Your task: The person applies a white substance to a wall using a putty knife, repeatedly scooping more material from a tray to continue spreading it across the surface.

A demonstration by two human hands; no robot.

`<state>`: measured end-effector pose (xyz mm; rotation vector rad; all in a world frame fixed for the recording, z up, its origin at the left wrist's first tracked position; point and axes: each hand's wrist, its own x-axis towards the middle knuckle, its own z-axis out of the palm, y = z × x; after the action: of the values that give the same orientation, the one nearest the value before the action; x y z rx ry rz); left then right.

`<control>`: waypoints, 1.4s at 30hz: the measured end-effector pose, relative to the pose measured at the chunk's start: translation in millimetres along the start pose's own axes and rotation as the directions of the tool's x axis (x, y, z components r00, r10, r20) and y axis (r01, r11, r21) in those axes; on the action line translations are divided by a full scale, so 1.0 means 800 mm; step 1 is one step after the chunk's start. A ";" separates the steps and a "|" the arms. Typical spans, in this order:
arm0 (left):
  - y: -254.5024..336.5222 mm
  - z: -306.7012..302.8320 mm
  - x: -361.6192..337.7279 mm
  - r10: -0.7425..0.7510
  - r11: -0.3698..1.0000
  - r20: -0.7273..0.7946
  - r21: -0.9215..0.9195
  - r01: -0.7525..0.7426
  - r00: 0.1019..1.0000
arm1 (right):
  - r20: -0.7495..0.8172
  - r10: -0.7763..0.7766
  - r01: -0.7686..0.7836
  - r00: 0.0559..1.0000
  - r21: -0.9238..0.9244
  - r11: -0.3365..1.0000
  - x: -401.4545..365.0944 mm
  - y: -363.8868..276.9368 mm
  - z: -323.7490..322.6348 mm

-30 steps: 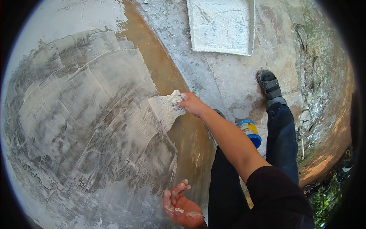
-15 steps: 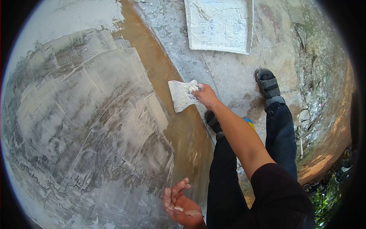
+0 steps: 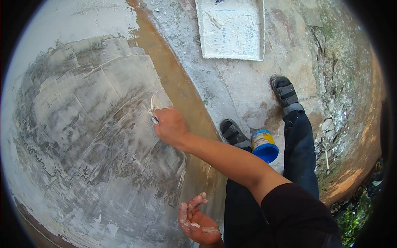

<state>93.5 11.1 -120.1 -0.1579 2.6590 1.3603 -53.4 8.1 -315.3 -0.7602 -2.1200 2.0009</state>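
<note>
My right hand point(image 3: 170, 126) is closed around a putty knife point(image 3: 156, 105) and presses its blade against the wall point(image 3: 82, 124), which is coated with streaked white and grey putty. Only the blade's edge shows above my knuckles. My left hand point(image 3: 197, 223) hangs low near the wall's foot, palm up, fingers loosely spread and smeared with putty, holding nothing.
A white tray point(image 3: 231, 31) smeared with putty lies on the concrete floor at the top. A blue-lidded tub point(image 3: 264, 145) stands by my sandalled feet point(image 3: 286, 96). A brown unpainted strip point(image 3: 178, 87) runs along the wall's base. Rubble lies at the right.
My right hand lifted the putty knife off the wall toward the floor, then swung it back left and pressed it onto the putty coat. My left hand stayed in place.
</note>
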 end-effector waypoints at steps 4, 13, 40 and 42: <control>0.023 -0.009 -0.013 -0.021 1.000 -0.094 -0.017 0.019 0.995 | -0.010 -0.110 0.111 0.994 0.072 0.991 -0.027 -0.082 -0.021; 0.068 -0.057 -0.037 0.043 0.896 -0.149 -0.432 -0.104 0.988 | 0.230 -0.199 0.090 0.953 0.411 0.907 -0.084 -0.169 -0.106; -0.051 -0.018 -0.078 -0.085 0.978 0.109 -0.182 0.104 0.990 | 0.177 0.419 -0.411 0.891 -0.082 0.908 -0.133 0.189 -0.011; -0.046 -0.017 -0.077 -0.075 0.981 0.113 -0.169 0.094 0.991 | 0.163 0.450 -0.466 0.878 0.072 0.882 -0.137 0.198 -0.026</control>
<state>158.9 -20.0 -130.0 -0.2103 2.4182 1.5271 92.6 -22.6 -438.9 -1.2334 -2.0188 2.4464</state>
